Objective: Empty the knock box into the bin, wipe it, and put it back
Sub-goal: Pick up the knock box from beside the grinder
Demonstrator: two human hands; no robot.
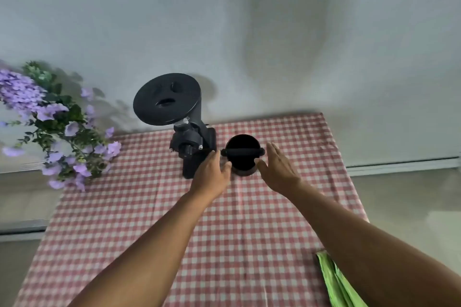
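The knock box (242, 164), a round black cup with a padded black bar across its top, stands upright on the red-and-white checked tablecloth (224, 232) near the far edge. My left hand (212, 174) is just left of it, fingers spread, thumb close to its wall. My right hand (277, 169) is just right of it, palm facing the box, fingers extended. Neither hand clearly grips the box. Its inside is dark, so I cannot see what it contains. No bin is in view.
A black coffee grinder (184, 127) with a wide round lid stands directly left of the knock box, close behind my left hand. Purple artificial flowers (55, 127) hang over the table's far left corner. A green cloth (336, 281) lies at the near right edge. A wall rises behind.
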